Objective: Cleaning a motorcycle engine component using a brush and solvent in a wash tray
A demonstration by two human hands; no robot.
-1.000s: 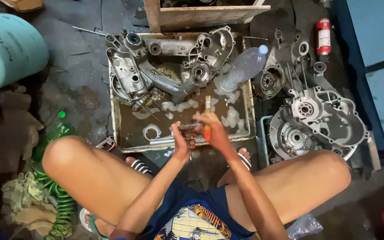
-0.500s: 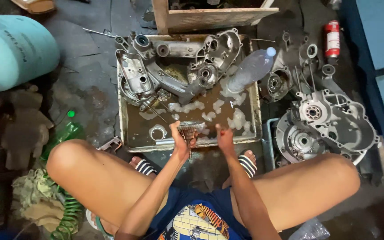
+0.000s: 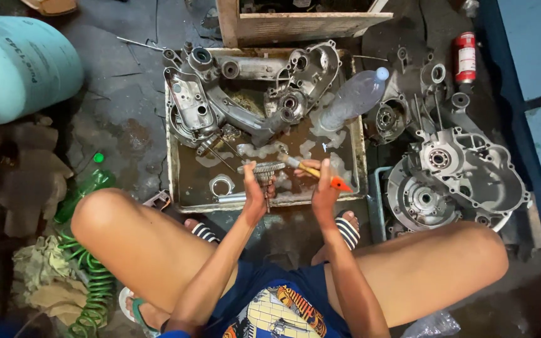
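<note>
**Gear under the brush, casings waiting in the tray**

Nearest the camera, the person squats with bare knees spread, both forearms reaching forward over the near rim of a metal wash tray (image 3: 171,163). The left hand (image 3: 257,191) is clenched around the shaft of a small toothed gear (image 3: 262,168), holding it up just above the brown liquid. The right hand (image 3: 324,188) grasps a brush (image 3: 313,170) with an orange handle, its bristle end angled toward the gear's teeth and close to them; whether it touches them I cannot tell.

Below the hands a metal ring (image 3: 222,185) and a short tube lie in the murky bath, among patches of foam. Farther in, several grey engine casings (image 3: 264,94) are heaped at the tray's back, partly wet and apparently not yet scrubbed clean. A clear plastic bottle (image 3: 353,97) leans over the tray's right corner.

Beyond the tray to the right, more crankcase halves (image 3: 464,178) sit on the dark floor, looking paler and cleaner. My reading: the gear is mid-scrub, and the tray's casings remain to be done.
</note>
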